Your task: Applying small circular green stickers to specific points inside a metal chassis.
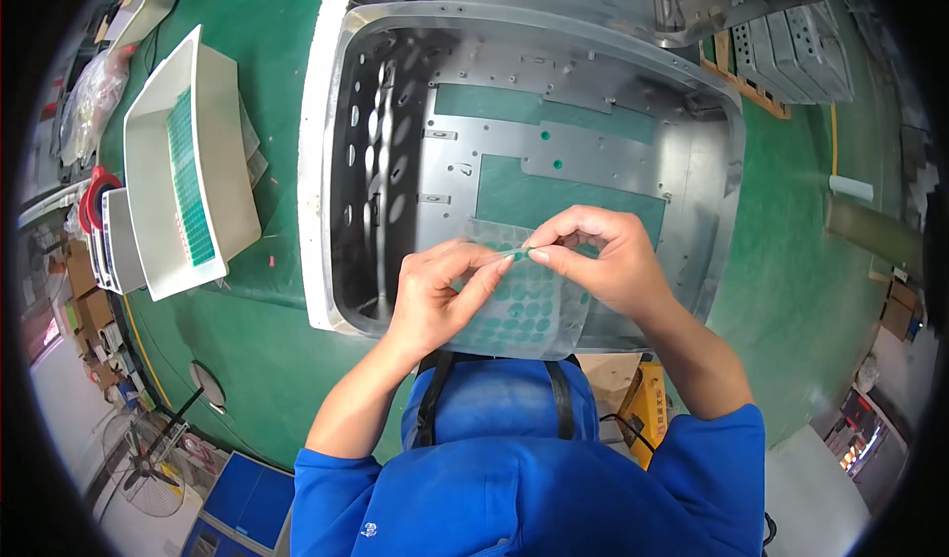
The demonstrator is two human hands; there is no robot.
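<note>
Bright; the metal case (700,186) gleams, shadowed at left (edges curve, corners black).

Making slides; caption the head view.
Left hand holds a clear sheet of green dots, right hand pinching close by, over an open metal case.

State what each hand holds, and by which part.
The left hand pinches the clear sheet of green dots near its upper end, between thumb and forefinger. The right hand pinches close beside; whether sheet or dot cannot be told.
</note>
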